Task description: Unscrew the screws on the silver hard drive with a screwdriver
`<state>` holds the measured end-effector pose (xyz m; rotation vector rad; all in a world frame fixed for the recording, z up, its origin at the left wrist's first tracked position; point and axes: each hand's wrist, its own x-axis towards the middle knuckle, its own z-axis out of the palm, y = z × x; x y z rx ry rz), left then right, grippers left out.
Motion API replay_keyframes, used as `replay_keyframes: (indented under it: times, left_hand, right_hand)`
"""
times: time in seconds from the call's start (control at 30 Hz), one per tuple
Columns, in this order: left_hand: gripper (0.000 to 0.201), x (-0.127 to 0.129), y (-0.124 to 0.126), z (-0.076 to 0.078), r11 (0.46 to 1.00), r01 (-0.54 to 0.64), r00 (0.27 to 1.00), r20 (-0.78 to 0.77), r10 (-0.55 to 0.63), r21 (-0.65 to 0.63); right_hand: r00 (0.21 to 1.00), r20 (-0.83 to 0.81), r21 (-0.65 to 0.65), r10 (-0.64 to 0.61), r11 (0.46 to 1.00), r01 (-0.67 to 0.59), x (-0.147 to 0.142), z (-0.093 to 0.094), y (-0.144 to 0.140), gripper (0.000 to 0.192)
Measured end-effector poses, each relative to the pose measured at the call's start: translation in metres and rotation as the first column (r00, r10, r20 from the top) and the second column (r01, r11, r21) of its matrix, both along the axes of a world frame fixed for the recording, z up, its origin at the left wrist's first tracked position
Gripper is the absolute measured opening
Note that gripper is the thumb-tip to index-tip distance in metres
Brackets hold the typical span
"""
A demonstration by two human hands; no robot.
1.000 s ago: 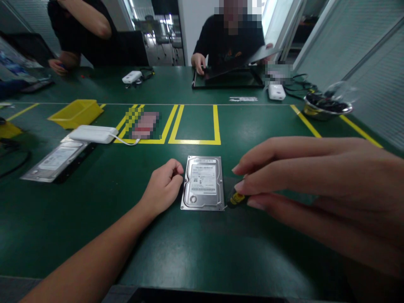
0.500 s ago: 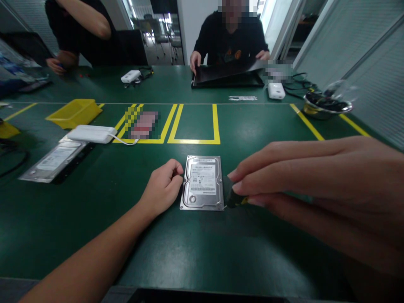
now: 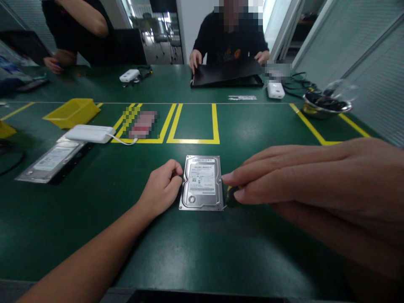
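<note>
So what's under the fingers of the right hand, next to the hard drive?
Under the right hand, a dark tool handle with a yellow mark shows at the hard drive's near right corner. The fingers cover the rest, so its tip and type cannot be seen.

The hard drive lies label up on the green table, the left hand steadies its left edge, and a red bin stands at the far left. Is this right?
Not quite. In the head view the bin is yellow, not red. The hard drive, green table and left hand are as stated.
</note>
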<state>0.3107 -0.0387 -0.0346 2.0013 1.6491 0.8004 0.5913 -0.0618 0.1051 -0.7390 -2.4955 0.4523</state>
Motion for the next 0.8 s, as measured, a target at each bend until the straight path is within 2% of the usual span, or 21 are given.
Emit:
replay_keyframes:
  times: [0.13,0.5,0.63,0.8]
  left_hand:
    - [0.008,-0.0004,0.0002,0.0005,1.000,0.003,1.000,0.004,-0.003,0.001]
    - [0.008,-0.0010,0.0003,-0.0003,1.000,0.003,1.000,0.008,-0.003,-0.007]
    - [0.009,-0.0016,0.0000,-0.0006,1.000,0.003,1.000,0.007,-0.003,-0.004]
    - [0.008,-0.0014,0.0006,0.0003,1.000,0.008,1.000,0.000,-0.008,-0.003]
  right_hand:
    - [1.000,0.010,0.051,0.005,0.999,-0.006,0.0016,0.0015,0.0009,0.018]
    - [1.000,0.017,0.078,-0.006,0.997,0.005,-0.0024,0.0029,0.0019,0.024]
    - [1.000,0.023,0.069,-0.007,0.998,0.005,-0.0038,0.0033,0.0015,0.014]
    - [1.000,-0.006,0.039,-0.002,0.999,0.002,-0.0059,-0.0002,0.0032,0.019]
